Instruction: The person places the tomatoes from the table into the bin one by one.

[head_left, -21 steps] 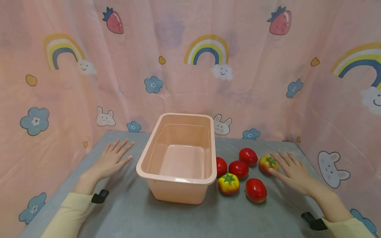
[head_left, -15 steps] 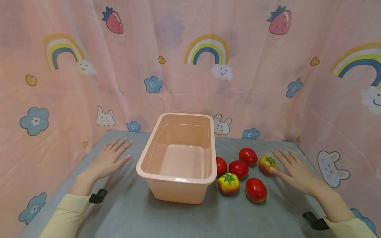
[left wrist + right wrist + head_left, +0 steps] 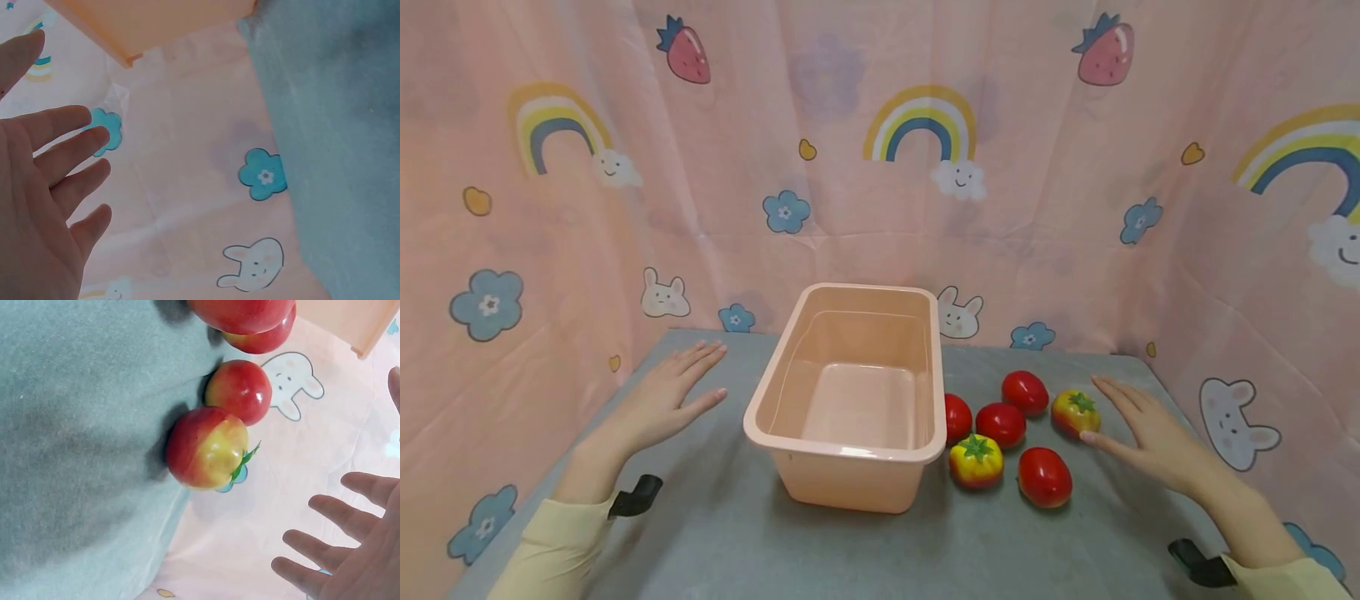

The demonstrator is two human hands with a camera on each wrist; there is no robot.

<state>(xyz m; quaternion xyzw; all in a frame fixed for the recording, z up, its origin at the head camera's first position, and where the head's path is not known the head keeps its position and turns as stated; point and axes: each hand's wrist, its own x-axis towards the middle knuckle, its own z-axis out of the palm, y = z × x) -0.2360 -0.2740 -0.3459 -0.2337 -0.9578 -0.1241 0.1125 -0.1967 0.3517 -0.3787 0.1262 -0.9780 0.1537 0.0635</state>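
Observation:
My left hand (image 3: 658, 408) hovers above the table, left of a peach-coloured plastic basin (image 3: 844, 479), its fingers straight and holding nothing. Over the table's right side is my right hand (image 3: 1161, 442), also with straight fingers and nothing in them. Nearest to it lies a yellow-and-red fruit (image 3: 1072, 414) with a green leafy top; in the right wrist view, a gap separates this fruit (image 3: 209, 450) from the hand (image 3: 356, 537). A second yellow-and-red fruit (image 3: 976, 463) sits by the basin. Several glossy red fruits lie around, including one in front (image 3: 1045, 477) and one behind (image 3: 1025, 392).
A grey cloth covers the table (image 3: 737, 550). Behind and at both sides hangs a pink curtain (image 3: 865, 242) printed with rainbows, flowers and rabbits. The basin partly hides a red fruit (image 3: 957, 418) at its right wall. Each wrist carries a black strap piece.
My left hand has shifted a little left and turned, its fingers now closer together. My right hand has drawn slightly right, away from the yellow-and-red fruit. Fruits and basin stay put.

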